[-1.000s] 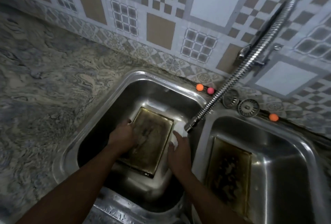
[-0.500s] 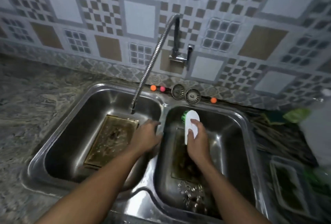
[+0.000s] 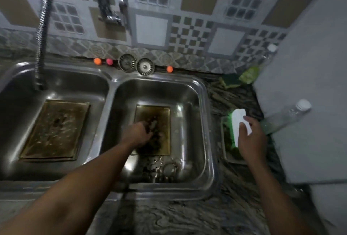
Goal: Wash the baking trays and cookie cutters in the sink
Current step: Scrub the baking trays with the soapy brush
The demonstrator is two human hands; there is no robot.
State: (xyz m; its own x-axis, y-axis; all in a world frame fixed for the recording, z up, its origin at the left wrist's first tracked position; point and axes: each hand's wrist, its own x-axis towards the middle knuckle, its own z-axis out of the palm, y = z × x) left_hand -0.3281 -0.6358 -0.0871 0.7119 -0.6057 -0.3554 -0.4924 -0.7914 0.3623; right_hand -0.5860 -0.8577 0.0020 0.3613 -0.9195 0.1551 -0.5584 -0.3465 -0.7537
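Observation:
A double steel sink (image 3: pixel 208 114) holds two browned baking trays. One tray (image 3: pixel 54 131) lies flat in the left basin. The other tray (image 3: pixel 159 114) lies in the right basin, with metal cookie cutters (image 3: pixel 161 169) piled at its near end. My left hand (image 3: pixel 138 134) reaches down onto the right tray, fingers curled on something dark there; what it grasps is unclear. My right hand (image 3: pixel 251 140) holds a white scrubbing brush (image 3: pixel 237 122) with green bristles over a small tray (image 3: pixel 225 157) on the counter right of the sink.
A flexible spring faucet hose (image 3: pixel 41 33) hangs over the left basin. Two drain strainers (image 3: pixel 137 64) and small orange and pink balls (image 3: pixel 97 61) sit on the back ledge. A clear plastic bottle (image 3: pixel 283 119), a green sponge (image 3: pixel 230 80) and a grey appliance side (image 3: pixel 309 84) stand to the right.
My view swung right. My left hand went from the sink divider down onto the right-basin tray. My right hand carried the brush out of the right basin to the counter tray.

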